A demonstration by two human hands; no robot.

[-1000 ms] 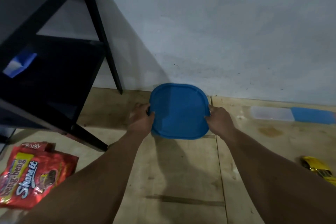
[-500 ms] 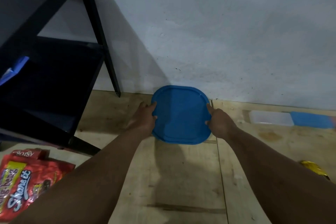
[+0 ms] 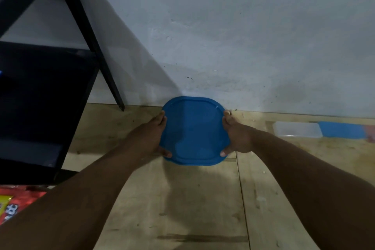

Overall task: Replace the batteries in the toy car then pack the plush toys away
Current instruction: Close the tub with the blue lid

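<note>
A blue rounded-square lid sits near the foot of the pale wall, over the wooden floor. My left hand grips its left edge, thumb on the lid's top near corner. My right hand grips the right edge the same way. Whatever is under the lid is hidden. No toy car or plush toys are in view.
A black shelf unit stands at the left, its slanted leg meeting the floor near the wall. A red snack bag lies at the lower left. A clear flat box with a blue piece lies by the wall at right.
Both hands have carried the blue lid lower and farther, toward the wall's foot. The view has shifted, so the yellow object at right has left the frame and the snack bag shows less.
</note>
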